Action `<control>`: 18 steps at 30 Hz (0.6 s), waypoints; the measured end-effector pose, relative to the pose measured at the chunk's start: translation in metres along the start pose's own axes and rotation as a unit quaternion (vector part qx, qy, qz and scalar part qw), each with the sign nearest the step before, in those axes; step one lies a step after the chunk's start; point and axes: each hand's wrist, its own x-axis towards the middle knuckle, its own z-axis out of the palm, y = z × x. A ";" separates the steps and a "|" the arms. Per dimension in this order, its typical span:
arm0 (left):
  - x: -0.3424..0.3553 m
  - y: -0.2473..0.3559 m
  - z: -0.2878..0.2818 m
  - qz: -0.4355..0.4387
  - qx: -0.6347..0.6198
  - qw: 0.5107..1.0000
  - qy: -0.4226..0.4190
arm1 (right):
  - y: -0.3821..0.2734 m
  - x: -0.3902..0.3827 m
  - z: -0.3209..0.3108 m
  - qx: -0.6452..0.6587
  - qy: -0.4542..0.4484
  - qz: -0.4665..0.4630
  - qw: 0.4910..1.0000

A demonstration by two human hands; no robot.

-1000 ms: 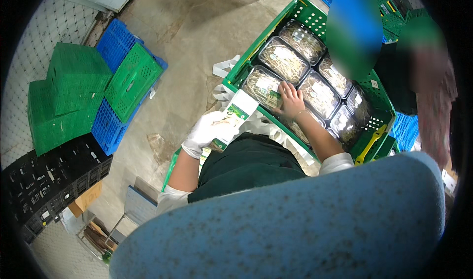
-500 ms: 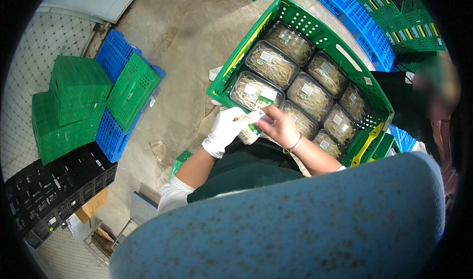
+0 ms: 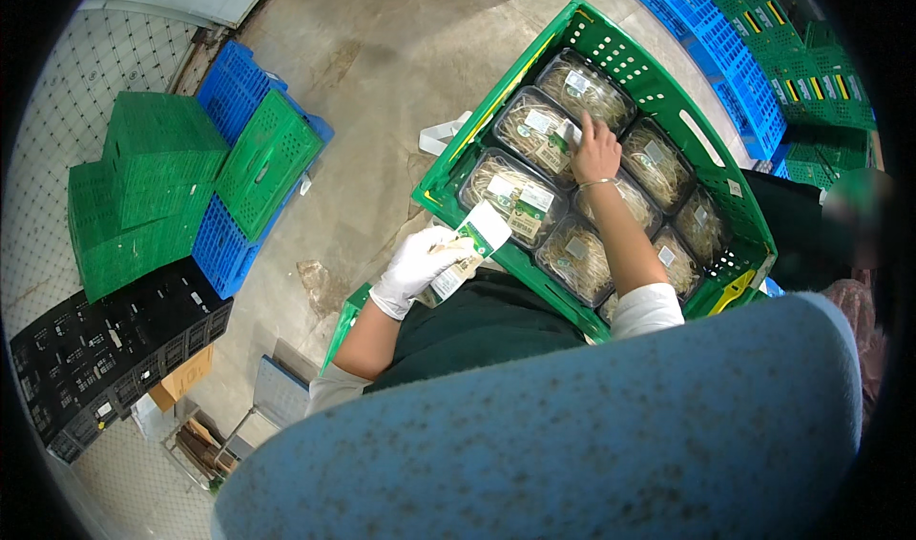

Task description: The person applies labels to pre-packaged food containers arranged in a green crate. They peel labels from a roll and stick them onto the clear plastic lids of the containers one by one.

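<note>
My left hand [image 3: 420, 268], in a white glove, is closed round a bundle of green-and-white labels [image 3: 488, 230] in front of the crate's near-left side. My bare right hand [image 3: 596, 155], a bracelet at its wrist, reaches into the green crate [image 3: 701, 111]. Its fingers are stretched out and touch a label [image 3: 553, 153] on a black tray with a clear lid [image 3: 520, 125], filled with thin pale strands like sprouts. A nearer tray [image 3: 489, 168] bears a similar green-and-white label [image 3: 530, 210]. Several more such trays lie beside these, showing only small white stickers.
Green folded crates [image 3: 157, 163] are stacked at the left on blue pallets [image 3: 227, 254], with black crates [image 3: 114, 349] nearer. More green crates [image 3: 811, 82] and a blue pallet [image 3: 730, 82] stand at the far right. A co-worker [image 3: 811, 216] is at the right edge.
My right hand has moved from beside my left hand, up and right, onto the second tray. That tray now bears a green-and-white label. My left hand has dropped slightly, still holding labels.
</note>
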 end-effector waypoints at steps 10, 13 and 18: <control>0.022 0.036 0.022 0.122 0.311 0.942 -0.021 | -0.073 -0.031 -0.167 0.514 -0.294 -0.041 0.805; 0.031 0.036 0.047 0.141 0.043 0.988 0.038 | -0.075 -0.034 -0.163 0.524 -0.236 -0.026 0.818; 0.031 0.040 0.048 -0.021 0.130 0.991 0.034 | -0.005 0.033 -0.101 0.402 -0.108 0.039 0.909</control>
